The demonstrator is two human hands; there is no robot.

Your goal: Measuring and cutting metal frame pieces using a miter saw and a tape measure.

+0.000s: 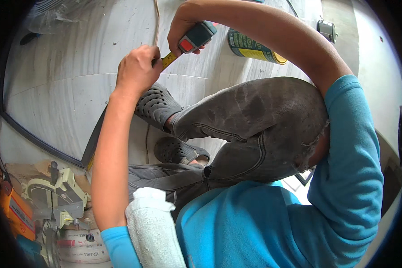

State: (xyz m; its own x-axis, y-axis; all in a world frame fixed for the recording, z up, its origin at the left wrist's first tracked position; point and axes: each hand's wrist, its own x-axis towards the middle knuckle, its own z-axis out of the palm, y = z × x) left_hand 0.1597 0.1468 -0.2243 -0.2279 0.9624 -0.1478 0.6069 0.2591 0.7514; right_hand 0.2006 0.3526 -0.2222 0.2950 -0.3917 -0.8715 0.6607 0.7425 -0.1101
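Observation:
My right hand is closed around a dark green and grey tape measure with a red button. A short length of its yellow blade shows between my two hands. My left hand pinches that blade just below the case. Under my left forearm, a dark strip frame lies on the floor and bends at a corner. A bit of yellow shows along the strip by that corner; my forearm hides the stretch between.
A green and yellow can lies on its side beyond my knee. A miter saw and an orange tool or box sit at lower left. My clogs rest on the tiles near a thin cord. A white towel hangs by my left arm.

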